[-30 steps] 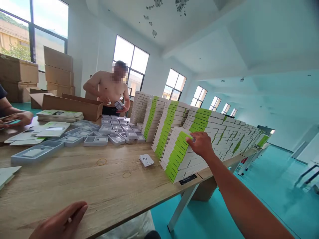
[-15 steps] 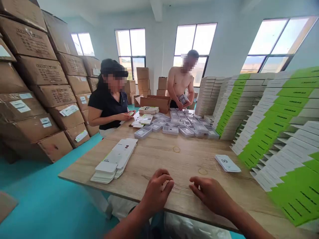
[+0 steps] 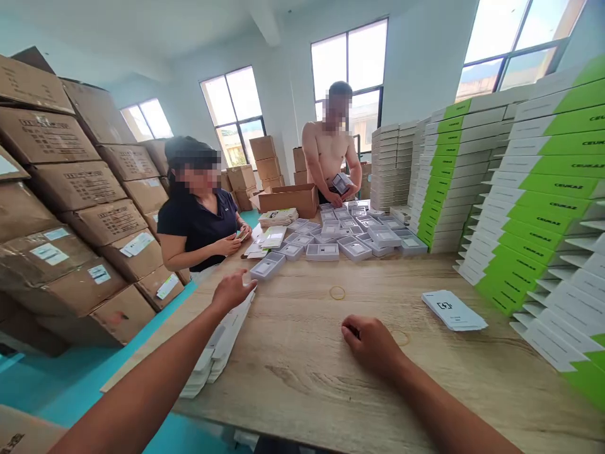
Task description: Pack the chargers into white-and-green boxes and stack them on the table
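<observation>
The wooden surface (image 3: 302,372) leaves open room at 6 o'clock, its left edge slanting along 8. White-and-green box stacks (image 3: 539,208) stand at 3. Flattened cartons (image 3: 236,320) lie at 7, beneath the left hand (image 3: 233,290), loosely open, contact unclear. The right hand (image 3: 371,342) curls at 5, grip hidden. Cards (image 3: 454,310): 4.

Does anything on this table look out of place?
The grey trays at the far side: they lie at odd angles, some overlapping, while the green-striped boxes on the right stand neatly stacked. A rubber band also lies loose.
</observation>
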`<state>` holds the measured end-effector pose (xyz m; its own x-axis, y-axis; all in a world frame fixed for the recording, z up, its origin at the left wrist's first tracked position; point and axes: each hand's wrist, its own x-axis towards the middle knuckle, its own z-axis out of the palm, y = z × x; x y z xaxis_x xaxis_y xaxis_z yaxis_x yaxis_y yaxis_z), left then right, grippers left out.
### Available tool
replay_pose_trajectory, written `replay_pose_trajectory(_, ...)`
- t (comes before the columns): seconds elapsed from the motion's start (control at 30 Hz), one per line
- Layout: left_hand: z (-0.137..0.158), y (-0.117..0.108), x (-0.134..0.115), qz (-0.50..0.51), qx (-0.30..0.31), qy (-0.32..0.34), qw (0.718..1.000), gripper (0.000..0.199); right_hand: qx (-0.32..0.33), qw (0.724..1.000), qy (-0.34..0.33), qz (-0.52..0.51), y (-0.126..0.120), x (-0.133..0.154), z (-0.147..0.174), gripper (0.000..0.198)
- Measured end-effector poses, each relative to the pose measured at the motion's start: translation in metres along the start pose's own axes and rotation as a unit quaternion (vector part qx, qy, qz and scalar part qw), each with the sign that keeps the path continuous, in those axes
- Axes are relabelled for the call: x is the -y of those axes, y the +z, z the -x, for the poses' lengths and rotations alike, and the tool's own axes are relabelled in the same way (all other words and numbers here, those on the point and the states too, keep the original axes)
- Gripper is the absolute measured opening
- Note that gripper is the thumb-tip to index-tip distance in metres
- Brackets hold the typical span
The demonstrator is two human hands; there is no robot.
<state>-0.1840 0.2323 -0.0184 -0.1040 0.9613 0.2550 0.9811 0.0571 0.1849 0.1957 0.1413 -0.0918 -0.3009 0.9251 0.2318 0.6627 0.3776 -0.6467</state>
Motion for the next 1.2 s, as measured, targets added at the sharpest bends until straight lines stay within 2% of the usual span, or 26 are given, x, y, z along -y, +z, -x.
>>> replay_pose_trajectory(0.13,-0.052,0.024,-0.029,-0.005,0.042,0.015,0.999,0.037,0.002,1.0,0.009,-0.015,-0.004,-0.003,-0.004,0.024)
replay_pose_trajectory(0.23,-0.069,0.032,-0.044,-0.002,0.064,0.048,0.997,0.035,0.005,0.999,0.014,-0.028,-0.005,-0.006,-0.007,0.022)
replay_pose_trajectory(0.47,-0.048,0.049,-0.08,0.021,0.124,0.188,0.974,0.038,0.019,0.998,0.024,-0.051,-0.007,-0.008,-0.01,0.021)
replay_pose_trajectory(0.53,-0.043,0.045,-0.083,0.018,0.142,0.198,0.97,0.039,0.026,0.998,0.022,-0.057,-0.009,-0.008,-0.009,0.022)
replay_pose_trajectory(0.6,-0.041,0.033,-0.072,0.002,0.143,0.174,0.974,0.04,0.031,0.997,0.019,-0.063,-0.01,-0.008,-0.008,0.023)
replay_pose_trajectory(0.7,-0.027,0.001,-0.034,-0.044,0.122,0.089,0.987,0.044,0.033,0.997,0.017,-0.075,-0.011,-0.009,-0.009,0.023)
replay_pose_trajectory(0.83,0.02,-0.034,0.028,-0.101,0.126,-0.042,0.986,0.047,0.03,0.995,0.018,-0.095,-0.009,-0.009,-0.01,0.022)
replay_pose_trajectory(0.93,0.056,-0.04,0.056,-0.101,0.139,-0.109,0.979,0.038,0.024,0.993,0.018,-0.116,-0.008,-0.009,-0.009,0.02)
replay_pose_trajectory(1.0,0.07,-0.039,0.061,-0.09,0.125,-0.136,0.979,0.035,0.016,0.99,0.018,-0.135,-0.009,-0.009,-0.008,0.018)
replay_pose_trajectory(1.1,0.079,-0.043,0.049,-0.065,0.062,-0.144,0.986,0.039,-0.004,0.984,0.023,-0.176,-0.011,-0.008,-0.004,0.015)
replay_pose_trajectory(1.2,0.09,-0.056,0.019,-0.013,0.002,-0.077,0.997,0.052,-0.028,0.971,0.037,-0.233,-0.014,0.004,0.003,0.016)
